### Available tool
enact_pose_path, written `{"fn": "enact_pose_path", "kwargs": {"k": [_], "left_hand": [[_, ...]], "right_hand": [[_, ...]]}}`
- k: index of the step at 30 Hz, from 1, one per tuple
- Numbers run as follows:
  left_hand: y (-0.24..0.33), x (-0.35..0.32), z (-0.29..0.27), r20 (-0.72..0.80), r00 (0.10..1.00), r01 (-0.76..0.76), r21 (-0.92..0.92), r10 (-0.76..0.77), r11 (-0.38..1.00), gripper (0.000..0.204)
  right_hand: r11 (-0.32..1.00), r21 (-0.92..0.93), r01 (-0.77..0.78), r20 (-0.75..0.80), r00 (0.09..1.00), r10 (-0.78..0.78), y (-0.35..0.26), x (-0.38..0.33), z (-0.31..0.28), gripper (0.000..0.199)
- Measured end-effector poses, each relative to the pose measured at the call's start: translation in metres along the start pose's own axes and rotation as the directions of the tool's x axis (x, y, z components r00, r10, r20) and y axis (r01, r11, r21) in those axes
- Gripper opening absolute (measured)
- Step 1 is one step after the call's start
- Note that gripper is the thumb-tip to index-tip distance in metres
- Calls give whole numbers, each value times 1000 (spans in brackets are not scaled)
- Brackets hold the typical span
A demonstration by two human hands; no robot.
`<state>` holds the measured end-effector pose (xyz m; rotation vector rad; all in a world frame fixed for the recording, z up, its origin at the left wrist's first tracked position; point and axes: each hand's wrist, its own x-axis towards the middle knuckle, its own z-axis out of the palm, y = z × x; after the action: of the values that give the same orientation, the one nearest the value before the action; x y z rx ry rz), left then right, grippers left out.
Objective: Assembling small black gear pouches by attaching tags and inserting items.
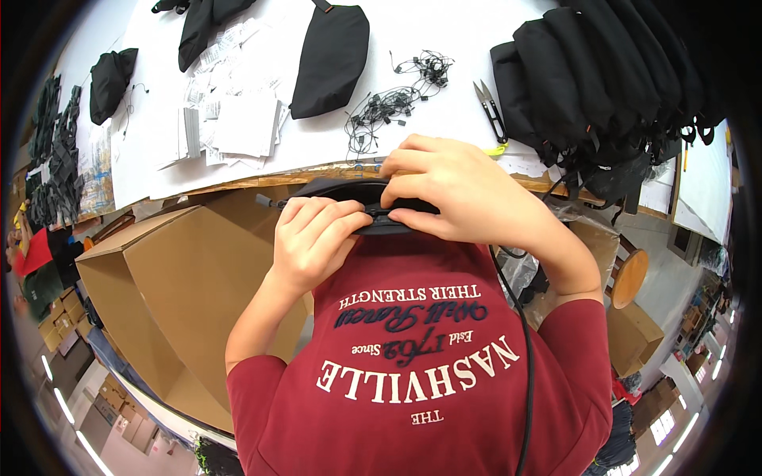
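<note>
I hold a black fabric pouch [349,193] close to my chest, just below the table edge. My left hand [313,238] pinches its near edge by the zipper, fingers curled shut. My right hand [456,190] closes over the pouch's top from the right, and the fingertips of both hands meet at the zipper line. Most of the pouch is hidden under my hands. My red printed shirt [421,357] fills the lower middle of the view.
On the white table lie another black pouch [333,55], loose paper tags [238,111], a tangle of black string loops [397,99], thread snips [492,111] and a pile of black bags [603,87]. An open cardboard box [175,293] stands left, a round wooden stool [629,278] right.
</note>
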<state>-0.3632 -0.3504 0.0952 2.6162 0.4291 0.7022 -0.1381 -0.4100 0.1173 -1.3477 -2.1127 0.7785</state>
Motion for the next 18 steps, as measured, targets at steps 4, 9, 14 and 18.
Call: {"fn": "enact_pose_path", "kwargs": {"k": [4,9,14,18], "left_hand": [[0,-2,-2,-13,1000,-4,8,4,1000,26],[-1,-2,-1,-33,999,5,20,-4,1000,22],[-4,-6,1,-49,998,26,-4,-26,1000,20],[-4,-7,2,-71,997,34,-24,-36,999,19]], "right_hand": [[1000,-8,5,-30,1000,-5,0,0,8,10],[998,-61,-19,-89,996,13,-2,2,19,8],[999,-34,22,-147,989,-26,-3,4,22,7],[998,-54,39,-120,992,-45,-5,5,24,7]]}}
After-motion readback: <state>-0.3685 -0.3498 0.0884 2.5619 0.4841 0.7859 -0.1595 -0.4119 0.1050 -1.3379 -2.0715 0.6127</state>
